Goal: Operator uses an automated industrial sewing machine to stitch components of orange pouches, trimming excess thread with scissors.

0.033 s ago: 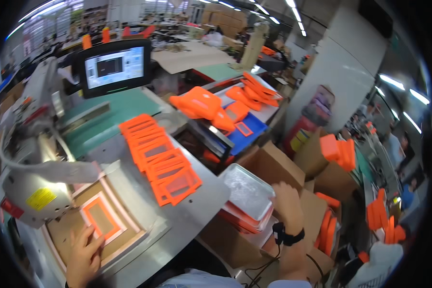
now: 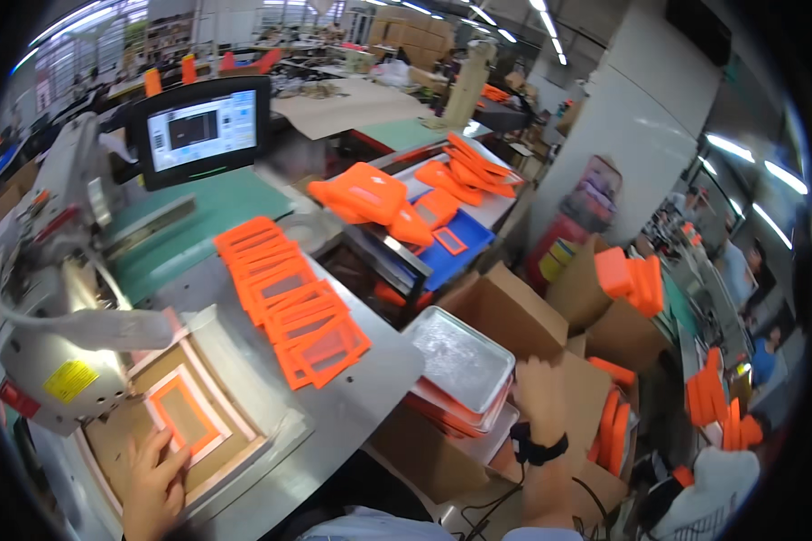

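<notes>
My left hand (image 2: 156, 476) lies with fingers apart at the near edge of an orange rectangular frame (image 2: 177, 435). That orange frame sits inside a white-bordered opening of a brown clamp board (image 2: 120, 439), beside the head of a sewing machine (image 2: 59, 365). My right hand (image 2: 539, 389) is at the right edge of a shiny grey tray (image 2: 458, 356) on top of a stack. Blur and the bent wrist hide its fingertips, so I cannot make out a grip. A row of overlapping orange frames (image 2: 284, 293) lies on the metal table between my hands.
A monitor (image 2: 203, 129) stands behind the machine. Orange pouches (image 2: 370, 194) and a blue tray (image 2: 460, 248) are beyond the table. Open cardboard boxes (image 2: 505, 307) stand at the right, some with orange pieces. A black cable (image 2: 505, 499) hangs from my right wristband.
The whole view has shifted slightly. Both hands keep their places at the orange frame and the grey tray.
</notes>
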